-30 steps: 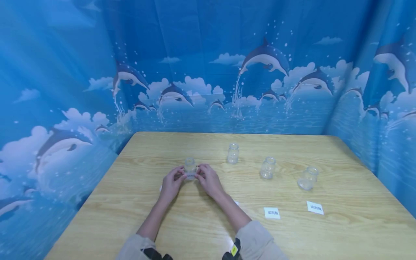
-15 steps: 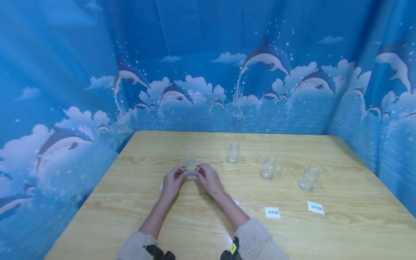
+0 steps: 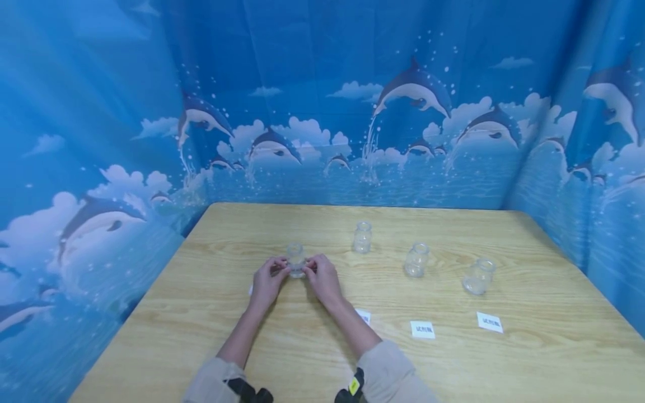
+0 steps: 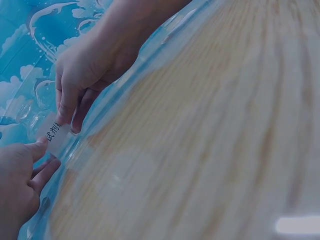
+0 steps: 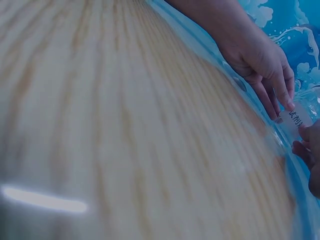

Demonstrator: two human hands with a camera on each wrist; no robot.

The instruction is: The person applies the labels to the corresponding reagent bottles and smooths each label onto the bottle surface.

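Note:
My left hand (image 3: 266, 282) and right hand (image 3: 325, 280) are at opposite sides of a small clear glass jar (image 3: 295, 251), which stands upright on the table. Across the jar's front lies a white paper label (image 4: 56, 132) printed with dark Chinese characters. In the left wrist view, my left thumb is on the label's lower end, while the right thumb and fingertips pinch its upper end. The right wrist view shows the same label (image 5: 294, 118) between both hands, its ends partly covered by the fingers.
Three more clear jars stand to the right: one farther back (image 3: 361, 238), one in the middle (image 3: 416, 261), one far right (image 3: 477, 277). Nearer lie white labels: one (image 3: 363, 316) beside my right forearm, another (image 3: 422, 329) and a third (image 3: 489, 322). A dolphin-print curtain (image 3: 322, 112) encloses the wooden table (image 3: 302, 358).
Both hands stay at the jar. My right forearm has shifted slightly left, uncovering more of the label beside it. The print on the jar's label shows less in the head view.

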